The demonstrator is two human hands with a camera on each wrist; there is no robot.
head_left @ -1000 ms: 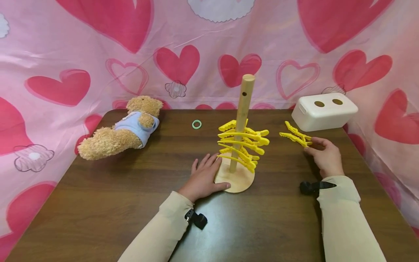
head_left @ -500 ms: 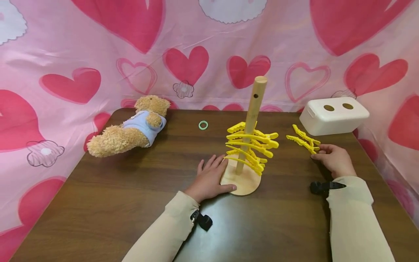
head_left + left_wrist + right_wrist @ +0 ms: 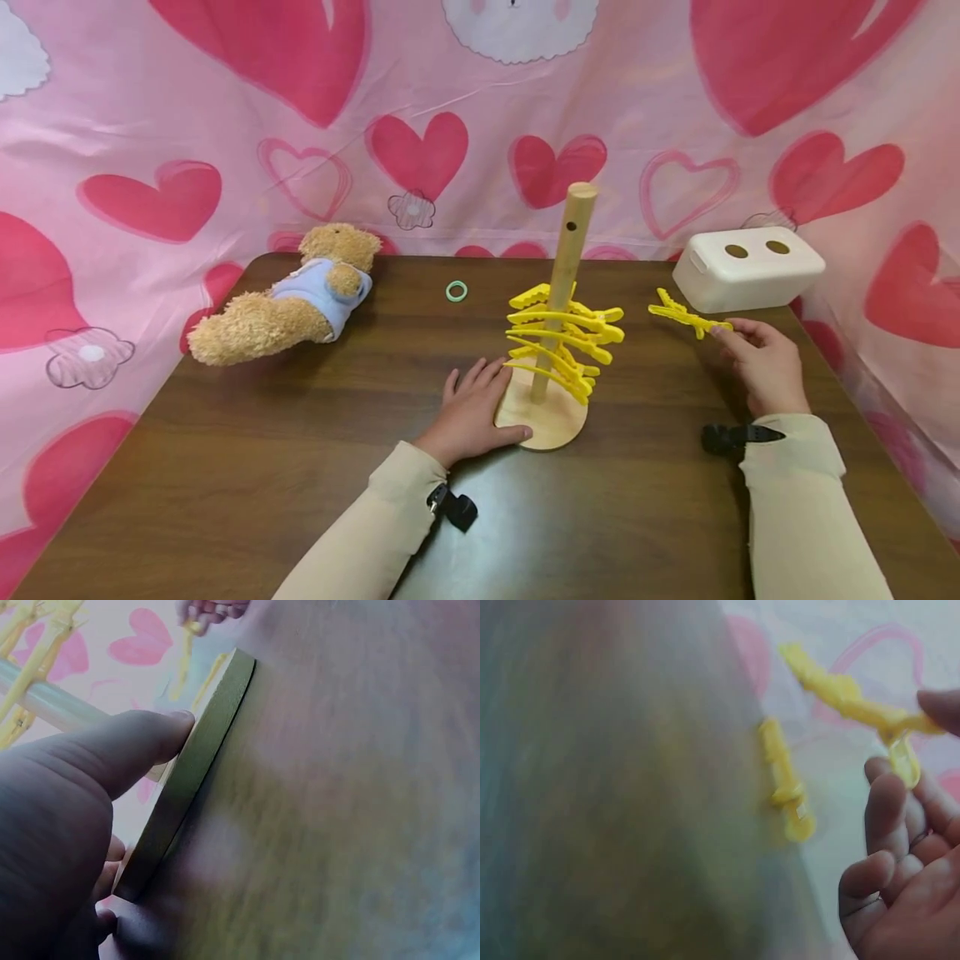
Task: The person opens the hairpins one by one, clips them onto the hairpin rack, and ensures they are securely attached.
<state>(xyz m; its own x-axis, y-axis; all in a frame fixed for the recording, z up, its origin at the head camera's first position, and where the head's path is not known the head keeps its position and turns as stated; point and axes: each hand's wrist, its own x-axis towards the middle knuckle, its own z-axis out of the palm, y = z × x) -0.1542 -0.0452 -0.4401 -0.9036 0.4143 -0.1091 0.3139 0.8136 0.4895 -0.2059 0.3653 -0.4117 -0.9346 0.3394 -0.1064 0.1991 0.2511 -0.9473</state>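
A round wooden base [image 3: 552, 427] carries an upright wooden post [image 3: 570, 242], with several yellow alligator hair clips [image 3: 596, 333] clamped on it one above another. My left hand [image 3: 468, 421] rests on the base's left side, fingers spread and straight; in the left wrist view its thumb [image 3: 154, 739] lies over the base's edge. To the right, my right hand [image 3: 771, 367] pinches a yellow alligator hair clip [image 3: 847, 703] by its tail end between thumb and fingers. A second loose clip [image 3: 781, 772] lies on the table just below the held one.
Behind the right hand stands a white box [image 3: 750, 271] with two round holes on top. A green ring [image 3: 456, 291] lies at the table's back middle. A teddy bear [image 3: 311, 292] in a blue top lies at the back left. A pink heart-print cloth [image 3: 420, 67] hangs behind.
My right hand has lifted and turned one yellow hair clip, so it now overlaps the other loose clip in the head view. The left hand stays on the base.
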